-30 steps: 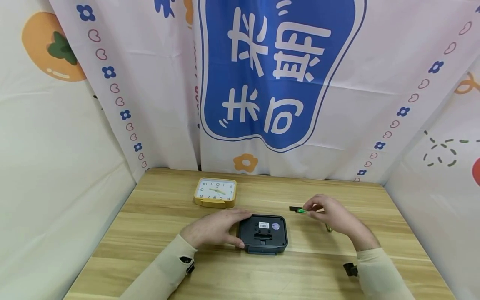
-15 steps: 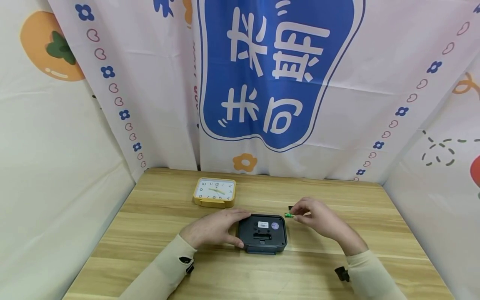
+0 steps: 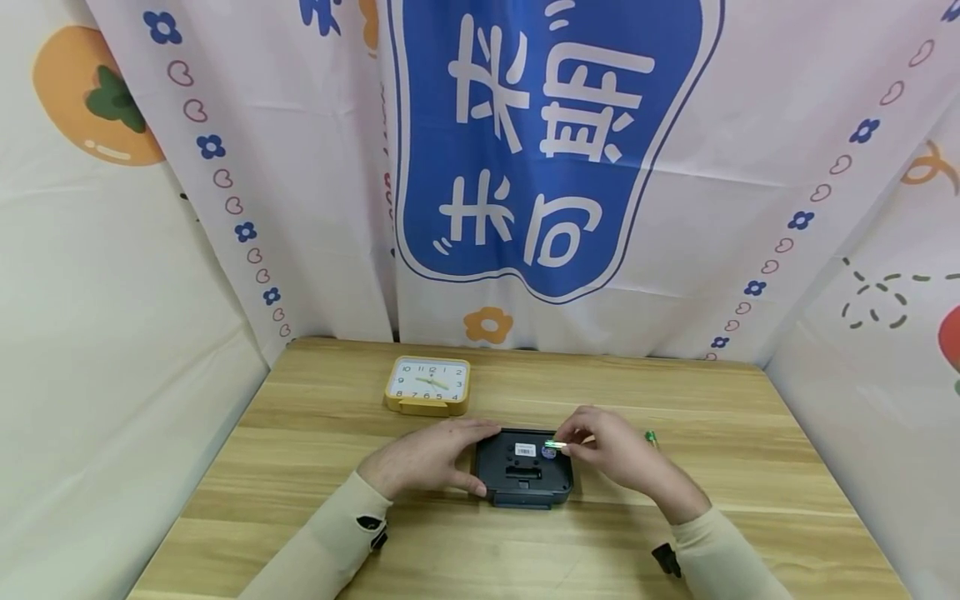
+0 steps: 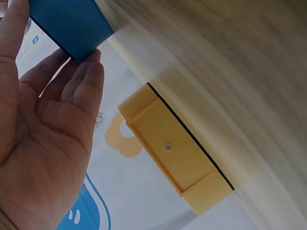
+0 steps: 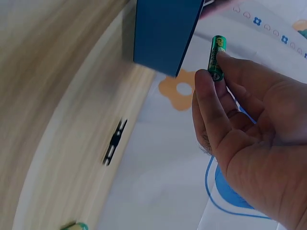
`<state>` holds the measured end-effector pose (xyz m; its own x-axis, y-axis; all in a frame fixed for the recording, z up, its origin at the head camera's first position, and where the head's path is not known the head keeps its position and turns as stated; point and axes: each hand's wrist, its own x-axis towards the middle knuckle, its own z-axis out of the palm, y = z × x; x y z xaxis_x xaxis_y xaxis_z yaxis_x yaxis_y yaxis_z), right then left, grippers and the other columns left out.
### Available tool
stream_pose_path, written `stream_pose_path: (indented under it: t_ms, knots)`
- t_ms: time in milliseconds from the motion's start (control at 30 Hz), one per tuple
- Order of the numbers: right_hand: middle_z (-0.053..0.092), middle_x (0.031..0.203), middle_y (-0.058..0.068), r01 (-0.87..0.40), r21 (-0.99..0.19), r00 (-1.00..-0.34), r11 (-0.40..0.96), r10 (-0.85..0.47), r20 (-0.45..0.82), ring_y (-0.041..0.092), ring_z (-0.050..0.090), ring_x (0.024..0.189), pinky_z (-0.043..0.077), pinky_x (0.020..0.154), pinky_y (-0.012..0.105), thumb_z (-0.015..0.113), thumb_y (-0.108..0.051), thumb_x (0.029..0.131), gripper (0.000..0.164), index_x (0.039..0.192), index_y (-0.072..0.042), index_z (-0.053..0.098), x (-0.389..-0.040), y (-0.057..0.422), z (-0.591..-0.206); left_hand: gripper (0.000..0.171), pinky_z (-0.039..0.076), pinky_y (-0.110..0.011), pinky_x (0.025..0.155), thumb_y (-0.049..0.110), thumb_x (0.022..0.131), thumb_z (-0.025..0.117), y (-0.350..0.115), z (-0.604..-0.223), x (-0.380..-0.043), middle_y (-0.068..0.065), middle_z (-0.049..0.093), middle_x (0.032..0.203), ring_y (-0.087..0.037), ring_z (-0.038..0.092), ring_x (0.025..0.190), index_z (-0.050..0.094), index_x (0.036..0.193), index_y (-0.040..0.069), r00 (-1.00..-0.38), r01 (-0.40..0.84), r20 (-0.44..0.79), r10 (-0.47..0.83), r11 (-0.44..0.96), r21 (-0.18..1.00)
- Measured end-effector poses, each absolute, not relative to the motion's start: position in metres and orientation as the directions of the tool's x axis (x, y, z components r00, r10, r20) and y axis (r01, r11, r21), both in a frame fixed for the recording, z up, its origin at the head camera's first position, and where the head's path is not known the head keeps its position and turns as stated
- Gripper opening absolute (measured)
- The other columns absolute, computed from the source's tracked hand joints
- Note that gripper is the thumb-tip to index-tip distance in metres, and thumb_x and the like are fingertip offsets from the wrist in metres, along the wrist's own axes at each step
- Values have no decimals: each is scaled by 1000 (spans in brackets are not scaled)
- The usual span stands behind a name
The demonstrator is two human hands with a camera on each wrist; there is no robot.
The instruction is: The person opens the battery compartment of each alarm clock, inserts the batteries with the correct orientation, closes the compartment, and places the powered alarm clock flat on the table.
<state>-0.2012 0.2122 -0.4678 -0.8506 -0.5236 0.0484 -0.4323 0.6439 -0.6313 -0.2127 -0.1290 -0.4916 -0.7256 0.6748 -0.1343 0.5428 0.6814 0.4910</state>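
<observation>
A dark blue alarm clock [image 3: 506, 458] lies face down on the wooden table, its black back and bare battery slot [image 3: 522, 473] facing up. My left hand [image 3: 423, 458] holds its left end, fingers at the far corner and thumb at the near one. Between thumb and fingers of my right hand [image 3: 615, 454] is a green battery [image 5: 217, 57], pinched over the upper right of the clock's back. A second green battery [image 3: 651, 437] lies beyond the right wrist. The small black battery cover [image 5: 115, 143] rests on the table in the right wrist view; in the head view it is hidden.
A yellow alarm clock [image 3: 427, 385] stands face up behind the left hand, its base [image 4: 168, 147] showing in the left wrist view. Printed cloth [image 3: 480, 308] hangs along the table's back edge and both sides.
My right hand has carried the battery leftward from near the black cover to over the clock's back, uncovering the second battery. The left hand has stayed on the clock.
</observation>
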Motion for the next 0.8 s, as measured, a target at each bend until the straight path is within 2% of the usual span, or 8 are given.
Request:
stream_pose_path:
  t_ms: [500,800]
  knots:
    - [80,112,-5,-482,-564,-833,670,-550,58,2,72,100,68,88,26,87,-9,107,9,114,-15,88,-189,187,-470,98,46,-54,143,53,97,96,-130,-493,-213,-11,54,184,-32,53,171,54,177,15,-725,545,-127,678,675,497]
    - [81,110,-7,-547,-497,-803,673,-590,85,6,72,100,65,84,26,90,-9,104,11,110,-18,90,-185,179,-474,95,46,-54,143,50,98,96,-129,-492,-212,-9,55,183,-32,53,171,55,176,15,-731,527,-138,668,682,507]
